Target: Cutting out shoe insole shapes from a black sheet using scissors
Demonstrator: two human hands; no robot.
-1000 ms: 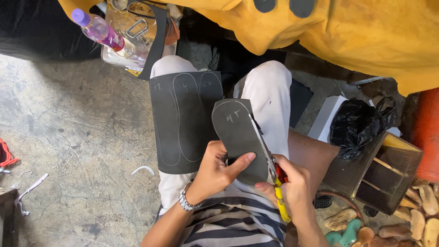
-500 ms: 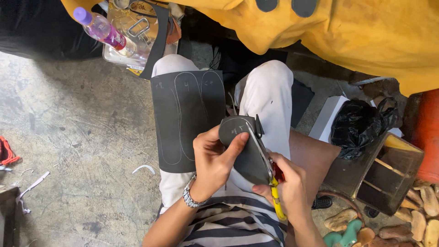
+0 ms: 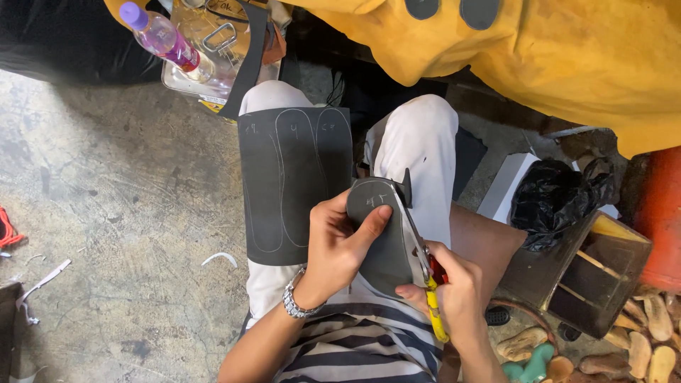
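Observation:
My left hand [image 3: 339,245] grips a dark grey sole-shaped rubber piece [image 3: 386,245], thumb across its face, held above my lap. My right hand [image 3: 454,294] holds scissors [image 3: 418,248] with red and yellow handles; the blades run along the piece's right edge up to its rounded tip. A larger dark rubber sheet [image 3: 294,177] with drawn sole outlines lies on my left thigh, just left of the hands. A metal bracelet [image 3: 292,303] circles my left wrist.
A purple-capped bottle [image 3: 159,35] lies on a metal tray [image 3: 186,80] at the top left. A yellow cloth [image 3: 567,64] hangs at the top right. A black plastic bag [image 3: 557,198] sits on a dark box [image 3: 589,280]. Wooden shoe forms [image 3: 645,344] are piled at the lower right. White scraps [image 3: 220,259] lie on the concrete floor.
My left hand has turned the sole piece and pulled it closer, so less of it shows. The scissors have advanced along its edge toward the rounded tip.

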